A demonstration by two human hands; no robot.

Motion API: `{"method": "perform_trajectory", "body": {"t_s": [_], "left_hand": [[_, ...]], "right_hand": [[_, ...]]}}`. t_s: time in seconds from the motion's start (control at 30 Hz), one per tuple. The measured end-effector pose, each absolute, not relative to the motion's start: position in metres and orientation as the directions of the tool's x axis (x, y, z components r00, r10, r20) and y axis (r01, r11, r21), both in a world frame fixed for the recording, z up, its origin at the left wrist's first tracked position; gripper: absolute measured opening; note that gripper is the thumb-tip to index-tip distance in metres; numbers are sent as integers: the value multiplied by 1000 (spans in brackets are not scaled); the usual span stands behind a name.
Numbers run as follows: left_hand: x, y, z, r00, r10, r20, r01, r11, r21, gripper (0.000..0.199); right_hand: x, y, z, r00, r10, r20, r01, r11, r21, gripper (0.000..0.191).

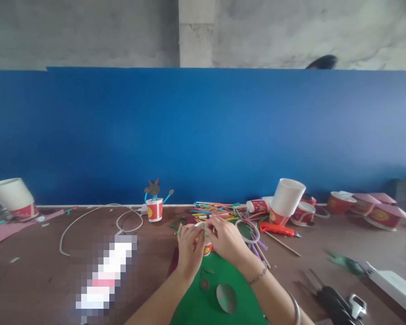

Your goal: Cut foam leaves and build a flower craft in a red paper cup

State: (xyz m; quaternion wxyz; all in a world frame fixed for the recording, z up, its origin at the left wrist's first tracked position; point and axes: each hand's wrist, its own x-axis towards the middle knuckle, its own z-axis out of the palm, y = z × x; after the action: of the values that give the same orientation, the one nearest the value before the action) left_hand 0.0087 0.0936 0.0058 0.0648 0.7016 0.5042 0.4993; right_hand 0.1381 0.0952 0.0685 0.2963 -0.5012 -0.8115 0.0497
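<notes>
A red and white paper cup (208, 249) stands in front of me, mostly hidden by my hands. My left hand (190, 246) is closed round the cup's left side, its thumb near the rim. My right hand (227, 238) is pinched at the rim from the right. Small bits of green show at the fingertips; what the right fingers hold is too small to make out. Under my forearms lies a green sheet (189, 307) with cut-out holes, and a dark oval (227, 298) shows on it.
Behind my hands lie colourful pipe cleaners (213, 209). A cup with a decorated figure (154, 210) stands left of them. On the right are stacked white cups (287, 198), an orange utility knife (279, 229), a roll of clear tape (246, 231) and black-handled scissors (334, 300). A white cable (74, 221) loops left.
</notes>
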Motion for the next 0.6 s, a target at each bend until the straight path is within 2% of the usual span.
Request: {"method": "perform_trajectory", "body": {"t_s": [0.37,0.6], "left_hand": [[8,93,5,-14,759,651,655,-484,580,23],[9,93,6,-17,760,650,646,-488,587,24]], "right_hand": [[132,91,72,-261,849,459,813,450,-370,13],[131,91,72,-155,907,392,831,334,-445,10]]}}
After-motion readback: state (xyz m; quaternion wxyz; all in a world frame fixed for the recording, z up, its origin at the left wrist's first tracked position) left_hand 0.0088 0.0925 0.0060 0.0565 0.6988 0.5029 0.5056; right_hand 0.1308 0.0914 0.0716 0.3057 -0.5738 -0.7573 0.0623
